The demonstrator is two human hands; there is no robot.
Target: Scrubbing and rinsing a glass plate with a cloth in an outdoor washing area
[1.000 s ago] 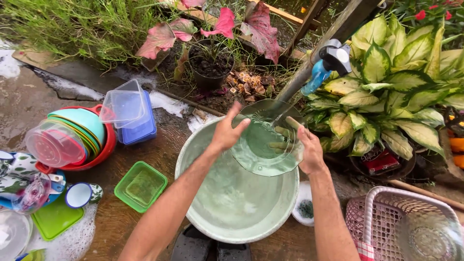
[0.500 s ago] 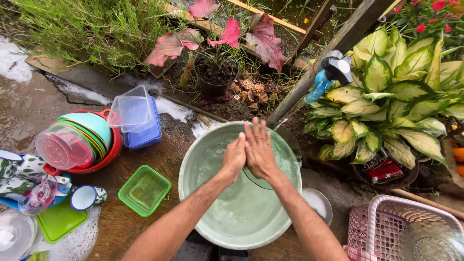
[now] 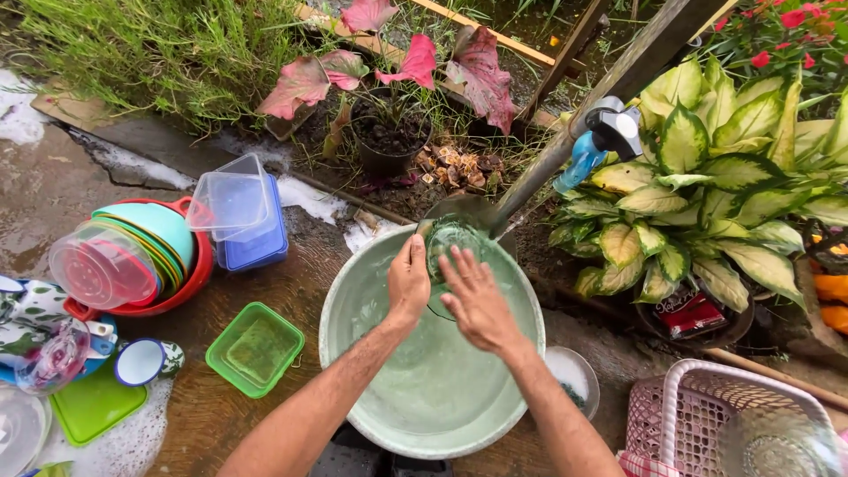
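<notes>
Hands parted since; left hand [image 3: 409, 281] gripping glass plate [image 3: 452, 231], right hand [image 3: 478, 299] spread flat.

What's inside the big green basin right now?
Water fills the green basin. Over it, the left hand grips a clear glass plate while the right hand rubs it. The basin floor beneath hands and plate is hidden.

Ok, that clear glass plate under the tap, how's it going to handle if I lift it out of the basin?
The glass plate is wet, with water running over it, so it is probably slippery. It looks rigid and thin, likely fragile if it knocks the basin rim. The left hand grips its edge and the right hand lies flat on it; two hands seem wise.
</notes>
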